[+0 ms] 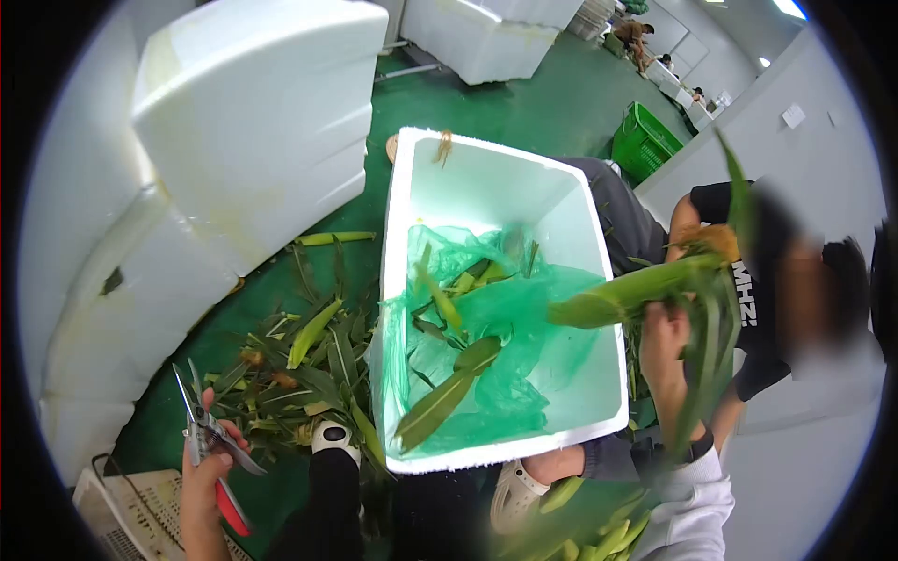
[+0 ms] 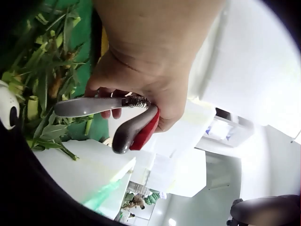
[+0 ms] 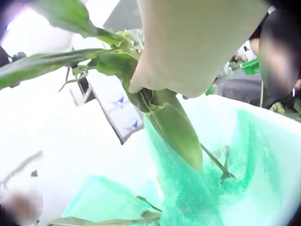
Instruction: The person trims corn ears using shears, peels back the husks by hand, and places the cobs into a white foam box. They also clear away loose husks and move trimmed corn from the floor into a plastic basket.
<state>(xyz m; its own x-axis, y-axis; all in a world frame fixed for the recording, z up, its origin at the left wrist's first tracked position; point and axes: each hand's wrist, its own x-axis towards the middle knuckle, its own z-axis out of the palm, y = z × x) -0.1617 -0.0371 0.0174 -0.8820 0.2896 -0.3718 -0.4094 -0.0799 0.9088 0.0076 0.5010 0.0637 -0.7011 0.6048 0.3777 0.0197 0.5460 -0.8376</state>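
My left hand (image 1: 208, 467) grips pruning shears (image 1: 196, 421) with red and grey handles, their blades spread, at the lower left of the head view. In the left wrist view the shears' spring and handles (image 2: 84, 106) show below the hand (image 2: 146, 80). My right hand (image 1: 664, 351) holds a green corn ear (image 1: 617, 297) with long leaves, over the right rim of a white foam box (image 1: 500, 150). In the right wrist view the ear (image 3: 176, 129) points down below the hand (image 3: 164, 75). Green plastic film (image 1: 524, 309) and loose husk leaves lie inside the box.
Husks and leaves (image 1: 318, 374) cover the floor left of the box, beside stacked white foam boxes (image 1: 262, 112). A person in a black shirt (image 1: 748, 271) sits close on the right. More corn ears (image 1: 608, 542) lie at the lower right; a green basket (image 1: 645, 140) stands behind.
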